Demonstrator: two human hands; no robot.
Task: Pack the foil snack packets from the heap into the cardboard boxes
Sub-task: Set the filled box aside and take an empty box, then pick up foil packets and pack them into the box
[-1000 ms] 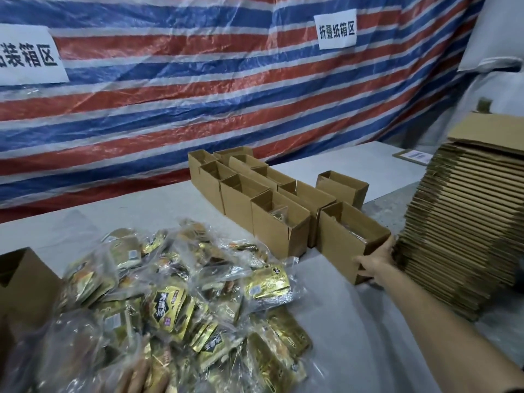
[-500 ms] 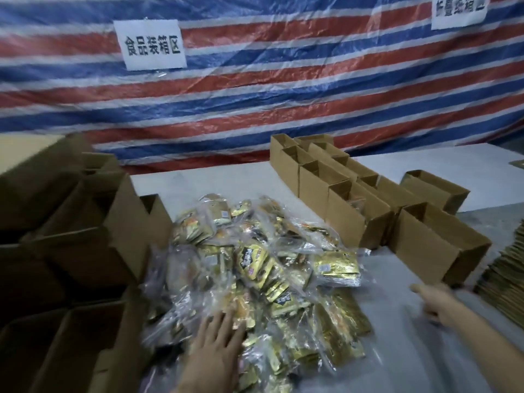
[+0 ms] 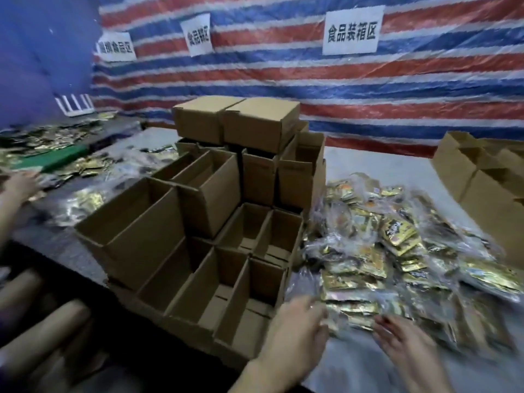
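A heap of gold foil snack packets (image 3: 397,251) in clear wrap lies on the white table (image 3: 382,163), right of centre. To its left stands a stack of open cardboard boxes (image 3: 204,279), with two closed boxes (image 3: 235,120) on top. My left hand (image 3: 297,330) is at the heap's near left corner, fingertips against the wrapped packets beside the nearest box; blur hides whether it holds one. At the heap's near edge my right hand (image 3: 405,341) has its fingers spread and holds nothing.
More open boxes (image 3: 482,177) stand at the right edge. A second spread of foil packets (image 3: 71,165) covers the left table, where another person's hand (image 3: 19,182) reaches in. Brown cardboard tubes (image 3: 42,321) lie at lower left. A striped tarp with signs hangs behind.
The view has swung left, so the box stack now fills the centre. My right hand came in from the right to the heap's near edge. My left hand slid to the heap's left corner.
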